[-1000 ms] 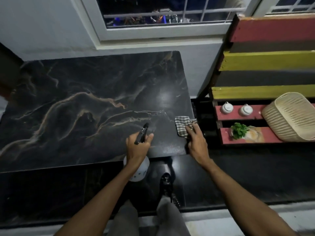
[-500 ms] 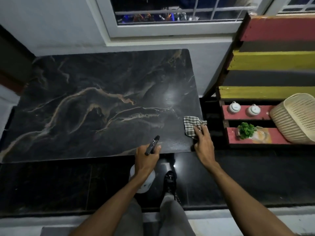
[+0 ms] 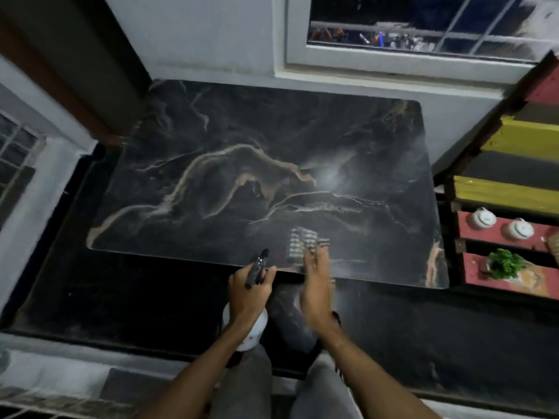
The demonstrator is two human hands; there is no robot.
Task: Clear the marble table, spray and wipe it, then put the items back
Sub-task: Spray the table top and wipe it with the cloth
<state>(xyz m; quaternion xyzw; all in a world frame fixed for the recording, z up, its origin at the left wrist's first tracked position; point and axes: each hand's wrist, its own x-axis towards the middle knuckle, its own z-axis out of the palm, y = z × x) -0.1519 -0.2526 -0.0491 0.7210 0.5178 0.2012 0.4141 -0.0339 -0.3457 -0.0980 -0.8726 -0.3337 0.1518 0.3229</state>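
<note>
**Wiping the Dark Marble Bench**

In the head view, the person stood at the near side of the marble bench (image 3: 211, 192). A checked cloth (image 3: 298, 244) lay on its dark top, close to the near edge and a bit right of the middle. The right hand (image 3: 316, 282) lay on the cloth with its fingers straight and flat, pressing it down. The hand and the cloth looked blurry, so I could not tell more about the fingers.

The left hand (image 3: 248, 291) was just beside the right hand, over the near edge of the bench. Its fingers were curled round the neck of a spray bottle (image 3: 252, 331). The black nozzle pointed out over the bench and the white body hung below.

The bench was long from left to right. Most of its top lay away from the hands, to the left and toward the wall. The right hand was the one on the cloth. So I think the next wipes would need to push the cloth out and to the left, along the long way of the bench. I think the job was in its wiping part.

To the right stood a shelf (image 3: 514, 231) of coloured boards. Two small white pots (image 3: 483, 218) and a green plant (image 3: 503, 263) sat on it. They were probably the things to put back, and the right hand was nearer to them.
</note>
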